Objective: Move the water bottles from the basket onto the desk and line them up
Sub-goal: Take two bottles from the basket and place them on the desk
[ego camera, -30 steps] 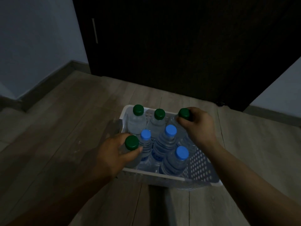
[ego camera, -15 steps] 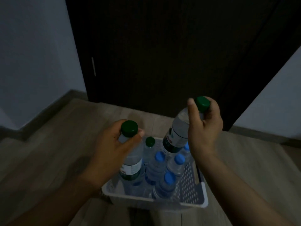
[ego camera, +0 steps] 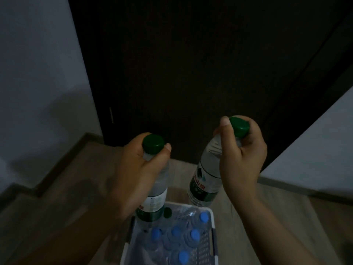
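My left hand (ego camera: 137, 173) grips the neck of a green-capped water bottle (ego camera: 152, 205), held upright above the basket's far left corner. My right hand (ego camera: 240, 159) grips another green-capped bottle (ego camera: 206, 178) by its neck, raised higher and tilted, beyond the basket's far edge. Below them the white perforated basket (ego camera: 211, 243) sits on the floor. It holds several blue-capped bottles (ego camera: 194, 235) and one green-capped bottle (ego camera: 167, 212) at the back. No desk is in view.
A dark wooden door (ego camera: 191, 73) fills the background. A pale wall (ego camera: 38, 83) stands at the left and a white surface (ego camera: 315, 159) at the right. The light wood floor (ego camera: 66, 188) lies all around the basket.
Both hands have lifted their green-capped bottles up out of the basket. The view has tilted upward, so the basket now sits at the bottom edge.
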Tool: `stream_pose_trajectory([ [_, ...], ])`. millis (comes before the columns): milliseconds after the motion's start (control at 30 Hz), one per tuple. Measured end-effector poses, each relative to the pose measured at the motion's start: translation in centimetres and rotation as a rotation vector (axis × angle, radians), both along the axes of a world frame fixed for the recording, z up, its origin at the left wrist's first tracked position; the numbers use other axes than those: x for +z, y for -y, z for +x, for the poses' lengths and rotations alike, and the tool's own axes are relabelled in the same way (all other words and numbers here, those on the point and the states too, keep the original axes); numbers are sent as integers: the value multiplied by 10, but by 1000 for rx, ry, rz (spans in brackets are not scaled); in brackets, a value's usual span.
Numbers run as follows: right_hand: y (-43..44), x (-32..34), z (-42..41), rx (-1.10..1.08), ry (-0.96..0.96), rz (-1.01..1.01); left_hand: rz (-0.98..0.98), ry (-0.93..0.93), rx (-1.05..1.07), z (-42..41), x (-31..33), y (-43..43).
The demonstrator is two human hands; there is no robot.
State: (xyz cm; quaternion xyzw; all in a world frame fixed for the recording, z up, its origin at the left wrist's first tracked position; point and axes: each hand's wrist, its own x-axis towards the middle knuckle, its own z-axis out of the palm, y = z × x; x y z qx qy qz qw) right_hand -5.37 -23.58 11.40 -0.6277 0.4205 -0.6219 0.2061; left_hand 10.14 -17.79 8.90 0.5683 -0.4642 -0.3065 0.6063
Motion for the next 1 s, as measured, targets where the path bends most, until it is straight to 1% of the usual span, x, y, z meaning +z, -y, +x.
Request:
stream_pose_trajectory([
  [67, 3, 55, 2, 29, -17, 18, 24, 25, 15, 6, 59, 5],
  [133, 4, 116, 5, 41, -26, 10, 6, 57, 24, 10, 123, 10],
  [267, 2, 251, 13, 83, -32, -44, -76, 110, 45, 18, 260, 14],
  [533, -29, 538, 28, 134, 46, -136, -232, 172, 0, 44, 547, -15],
  [700, -57, 693, 36, 162, 79, -157, -352, 232, -8, 58, 700, -41],
  [833, -84, 782, 37, 161, 84, -221, -394, 247, -47, 67, 792, -67],
  [1000, -117, 841, 32, 227, 91, -225, -379, 164, -120, 74, 853, -102],
])
